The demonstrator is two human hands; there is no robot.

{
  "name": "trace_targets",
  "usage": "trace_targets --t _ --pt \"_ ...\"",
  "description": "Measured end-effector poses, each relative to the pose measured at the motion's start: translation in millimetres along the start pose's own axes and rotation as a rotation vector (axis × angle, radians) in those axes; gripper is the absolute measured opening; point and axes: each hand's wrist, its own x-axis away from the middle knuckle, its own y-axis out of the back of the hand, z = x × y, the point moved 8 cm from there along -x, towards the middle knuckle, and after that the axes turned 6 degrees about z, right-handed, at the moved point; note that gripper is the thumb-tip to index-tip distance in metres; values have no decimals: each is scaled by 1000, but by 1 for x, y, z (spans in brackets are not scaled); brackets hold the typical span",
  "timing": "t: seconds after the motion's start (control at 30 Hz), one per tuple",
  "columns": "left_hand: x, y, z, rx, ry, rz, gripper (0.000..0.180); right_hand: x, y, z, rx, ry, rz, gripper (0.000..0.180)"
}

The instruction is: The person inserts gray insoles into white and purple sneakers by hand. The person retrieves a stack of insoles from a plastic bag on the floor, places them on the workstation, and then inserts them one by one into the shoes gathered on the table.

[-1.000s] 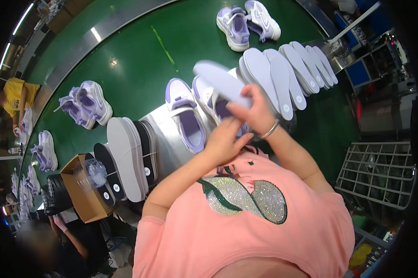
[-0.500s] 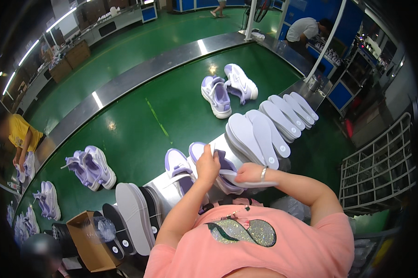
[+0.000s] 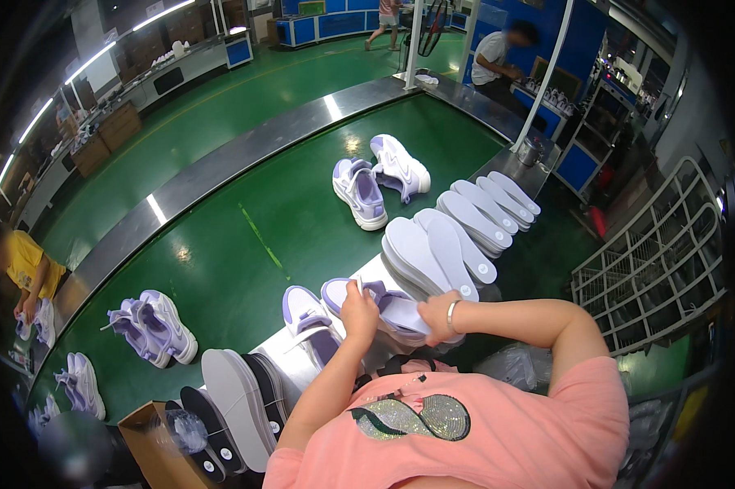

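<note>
In front of me a white and lavender sneaker (image 3: 389, 330) lies on the white ledge, its opening toward me. My left hand (image 3: 359, 314) is closed on the sneaker's tongue and holds it up. A pale grey insole (image 3: 405, 315) lies mostly inside the shoe, its heel part showing in the opening. My right hand (image 3: 439, 316) is closed at the insole's heel end, its fingertips slightly blurred and partly hidden. The mate sneaker (image 3: 304, 314) sits just left, touched by neither hand.
Stacked pale insoles (image 3: 423, 248) run along the ledge to the right. Grey and black insoles (image 3: 233, 391) stand left, beside a cardboard box (image 3: 143, 440). Sneaker pairs (image 3: 359, 191) rest on the green belt (image 3: 229, 261). A wire rack (image 3: 653, 253) is at right; a person in yellow (image 3: 33, 265) works far left.
The insole has gone deeper into the sneaker; its heel end stuck out under my right hand before. My left hand still holds the tongue. The whole view has shifted slightly.
</note>
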Motion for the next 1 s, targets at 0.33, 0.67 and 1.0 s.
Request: trace_targets --t 0.33,0.67,1.0 --pt "0 -2 -9 70 -40 -32 20 -42 -2 24 -2 176 -222 16" --pt "-4 1 -10 215 -105 -68 16 -106 -32 26 13 277 191 27" --pt "-14 -11 3 121 -94 -32 23 -128 -45 18 107 166 5 24"
